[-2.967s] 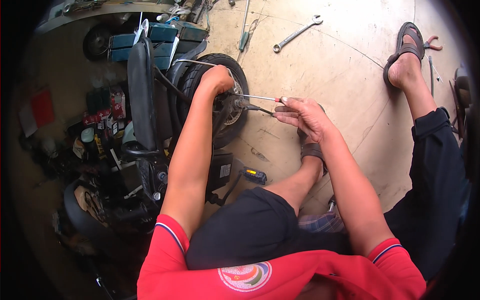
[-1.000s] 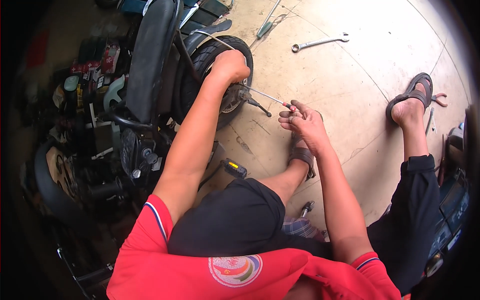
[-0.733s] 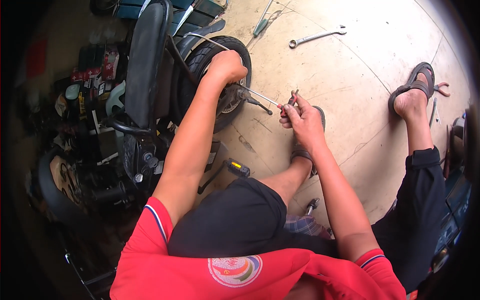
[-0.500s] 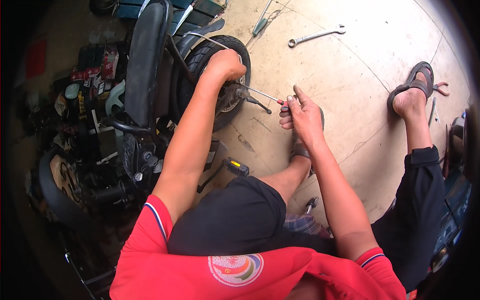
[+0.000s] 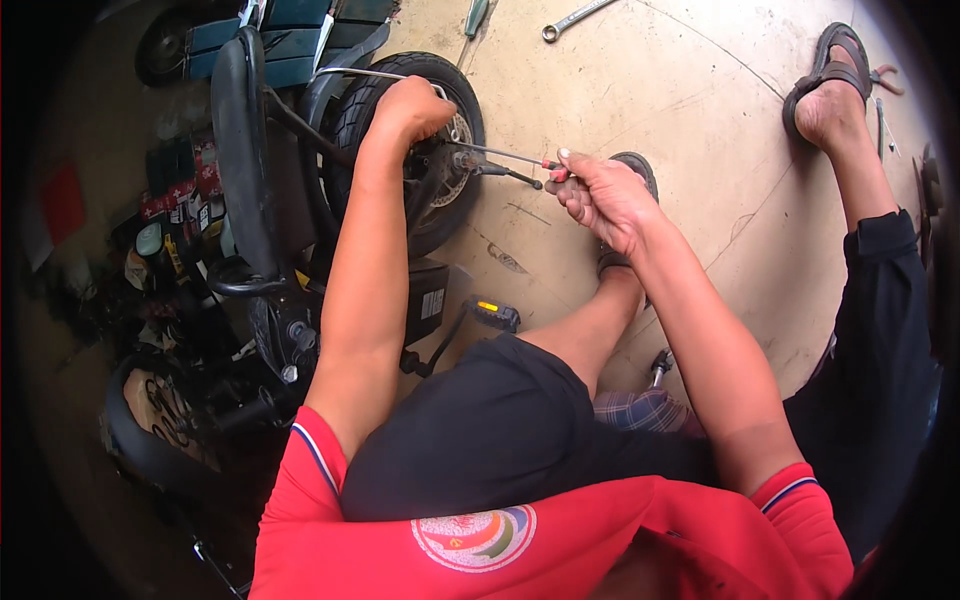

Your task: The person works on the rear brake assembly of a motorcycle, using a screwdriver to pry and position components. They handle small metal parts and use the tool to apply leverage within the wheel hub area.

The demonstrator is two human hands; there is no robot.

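Note:
A two-wheeler lies on its side at the left, its rear tyre [image 5: 462, 97] facing me, with a brake disc [image 5: 452, 186] at the hub. My left hand [image 5: 413, 108] is curled at the wheel beside the disc. A thin bent metal rod [image 5: 365, 71] runs over the tyre to it, and the fingertips are hidden. In my right hand [image 5: 608, 197] is a screwdriver [image 5: 508, 153] with a red handle, its shaft pointing left at the hub. Just below the shaft, a dark rod [image 5: 518, 179] with a knobbed end sticks out from the hub.
A black seat [image 5: 238, 160] and a pedal with a yellow reflector [image 5: 494, 311] belong to the two-wheeler. A wrench [image 5: 577, 18], a green-handled tool [image 5: 476, 17] and pliers [image 5: 886, 80] lie on the tiled floor [image 5: 640, 90]. Dark clutter fills the left side.
The view has shifted, so the wheel and floor tools sit higher in the picture. My right hand has rolled over, its fingers now curled closer round the screwdriver handle. My left hand stays at the wheel.

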